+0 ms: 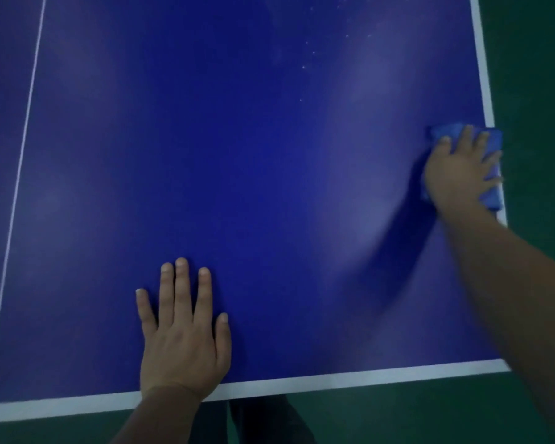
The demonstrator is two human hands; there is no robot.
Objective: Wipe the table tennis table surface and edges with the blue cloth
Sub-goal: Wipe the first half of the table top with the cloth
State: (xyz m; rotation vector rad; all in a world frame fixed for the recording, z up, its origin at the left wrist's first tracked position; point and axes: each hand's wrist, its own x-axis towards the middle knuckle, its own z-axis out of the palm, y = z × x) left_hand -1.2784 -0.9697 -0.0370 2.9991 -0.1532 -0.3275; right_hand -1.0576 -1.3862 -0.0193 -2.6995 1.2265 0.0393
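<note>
Right hand presses the blue cloth flat-fingered at the table right edge; left hand lies open lower centre; green floor surrounds.

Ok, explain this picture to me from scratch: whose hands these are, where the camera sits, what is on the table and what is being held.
There is no machine here. A person wears a camera on the head, so this single view looks down over their own two arms.

The big dark blue surface is a table tennis table with white edge lines; a green floor lies beyond it.

The left hand rests flat near the near edge, fingers straight, holding nothing.

The right hand presses a blue cloth onto the table's right edge, fingers spread over it.

Small white specks show farther up the surface.
</note>
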